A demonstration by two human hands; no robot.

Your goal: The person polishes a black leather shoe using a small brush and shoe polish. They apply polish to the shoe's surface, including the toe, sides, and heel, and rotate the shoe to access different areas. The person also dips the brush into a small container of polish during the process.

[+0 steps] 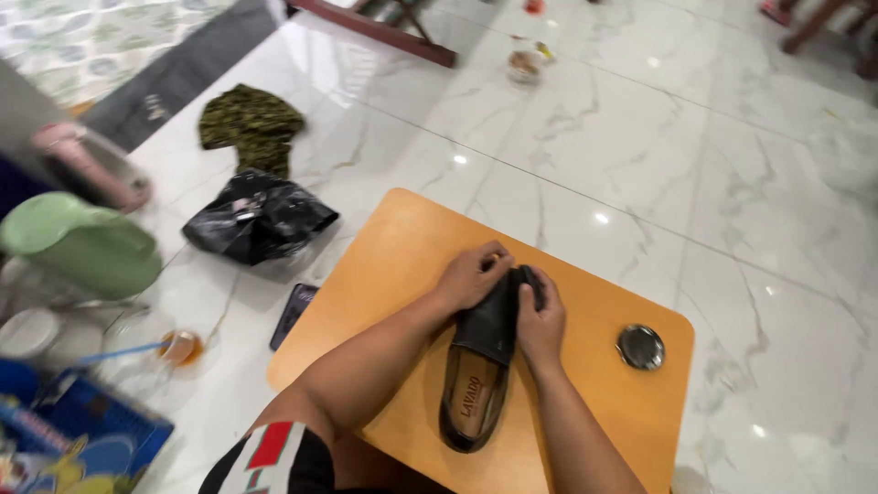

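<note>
Fingers of both hands curl around the shoe's toe, left hand steadying, right hand pressing; it's lying flat on the table, tin parked aside.

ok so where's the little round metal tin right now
In the head view the round metal tin sits on the wooden table near its right edge, to the right of the black shoe and apart from both hands.
</note>
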